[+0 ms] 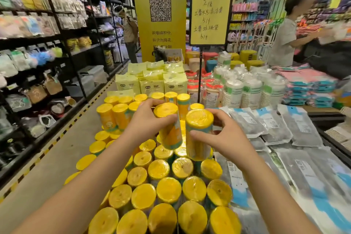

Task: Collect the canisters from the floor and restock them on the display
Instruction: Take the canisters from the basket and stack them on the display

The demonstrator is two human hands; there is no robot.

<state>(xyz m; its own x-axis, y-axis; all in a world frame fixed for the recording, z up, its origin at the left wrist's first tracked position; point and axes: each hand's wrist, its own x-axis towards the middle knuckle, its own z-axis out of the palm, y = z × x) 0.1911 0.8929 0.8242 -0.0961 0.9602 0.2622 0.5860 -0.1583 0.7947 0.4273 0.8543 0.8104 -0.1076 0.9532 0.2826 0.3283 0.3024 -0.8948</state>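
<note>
Left hand (150, 122) is gripping the tilted canister (169, 127), right hand (227, 138) is pinching the upright canister (198, 135), both hanging above the stack (168, 192) below — each is needing squaring onto lids before fingers are easing.

The wrapped cylindrical canister (171, 135) in the left fingers (150, 103) has a glossy yellow top and a yellow side banded teal and white; the second canister (199, 118) in the right fingers (218, 114) matches. Stocked canisters (169, 192) below the fingers show yellow tops. Right of the fingers, flat plastic packets (298, 125) are grey, edged sky-blue and white.
</note>
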